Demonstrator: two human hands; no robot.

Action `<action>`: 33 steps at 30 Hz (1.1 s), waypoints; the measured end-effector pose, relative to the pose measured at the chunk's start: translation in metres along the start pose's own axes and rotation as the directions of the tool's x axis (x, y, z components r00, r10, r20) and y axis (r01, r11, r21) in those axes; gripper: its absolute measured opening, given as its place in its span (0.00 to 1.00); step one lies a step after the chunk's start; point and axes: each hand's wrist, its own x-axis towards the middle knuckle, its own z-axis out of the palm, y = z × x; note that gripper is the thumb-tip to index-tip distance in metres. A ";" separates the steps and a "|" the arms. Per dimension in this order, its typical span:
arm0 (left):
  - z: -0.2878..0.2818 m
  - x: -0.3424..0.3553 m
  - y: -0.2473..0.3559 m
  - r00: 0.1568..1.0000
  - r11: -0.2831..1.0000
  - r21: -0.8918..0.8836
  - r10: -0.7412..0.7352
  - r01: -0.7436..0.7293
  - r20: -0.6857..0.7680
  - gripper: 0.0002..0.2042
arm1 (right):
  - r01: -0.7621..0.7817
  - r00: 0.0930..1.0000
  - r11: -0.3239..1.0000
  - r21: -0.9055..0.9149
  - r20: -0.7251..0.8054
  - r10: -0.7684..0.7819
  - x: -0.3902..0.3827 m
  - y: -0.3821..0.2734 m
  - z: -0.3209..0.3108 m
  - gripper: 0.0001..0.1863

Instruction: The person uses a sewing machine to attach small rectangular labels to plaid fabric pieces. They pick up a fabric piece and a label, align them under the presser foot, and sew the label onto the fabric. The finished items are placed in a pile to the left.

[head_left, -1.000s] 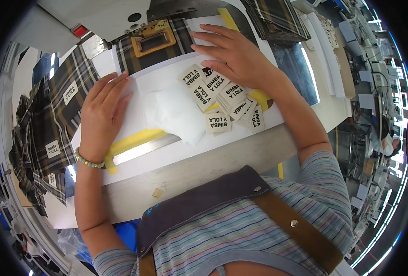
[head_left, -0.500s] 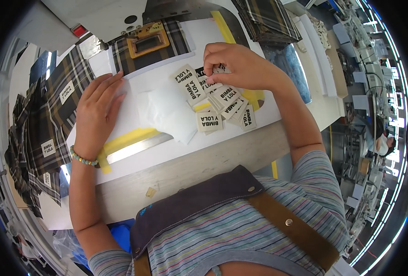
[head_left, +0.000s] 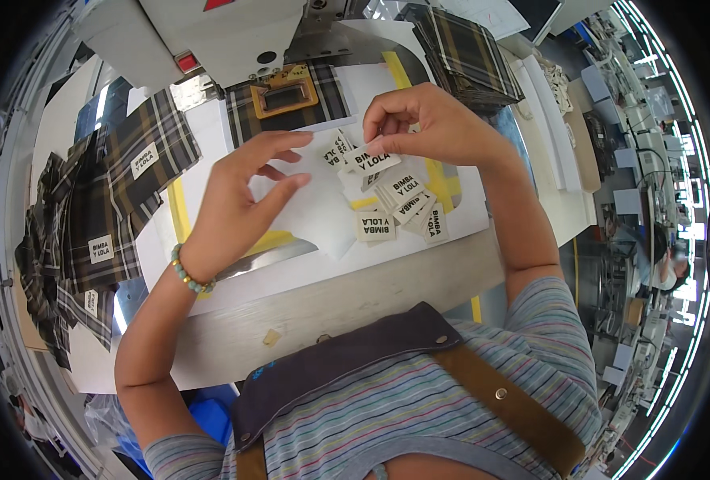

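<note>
My right hand (head_left: 427, 128) pinches a white printed label (head_left: 373, 160) between thumb and fingers, just above the loose label pile (head_left: 404, 192). My left hand (head_left: 243, 200) is raised left of the pile over white sheets (head_left: 299, 220), fingers curved and apart with nothing in them. Beyond both hands, an orange rectangular frame (head_left: 310, 98) lies on a plaid fabric piece (head_left: 240, 124) beneath the machine's head. Yellow tape (head_left: 443, 180) shows under and around the labels.
A white machine body (head_left: 171, 32) spans the back. Plaid pieces with white labels (head_left: 99, 208) are heaped on the left. A stack of plaid pieces (head_left: 463, 56) lies at back right. A seated person (head_left: 660, 268) and rows of workstations show at the far right.
My right hand came off the top edge and now holds a label lifted from the pile. My left hand has left the fabric's edge and moved rightward, toward the labels.
</note>
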 end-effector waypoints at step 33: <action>0.008 0.033 -0.036 0.978 0.998 0.054 -0.024 0.036 -0.205 0.09 | -0.020 0.973 1.000 0.001 -0.230 0.020 0.048 0.025 0.021 0.09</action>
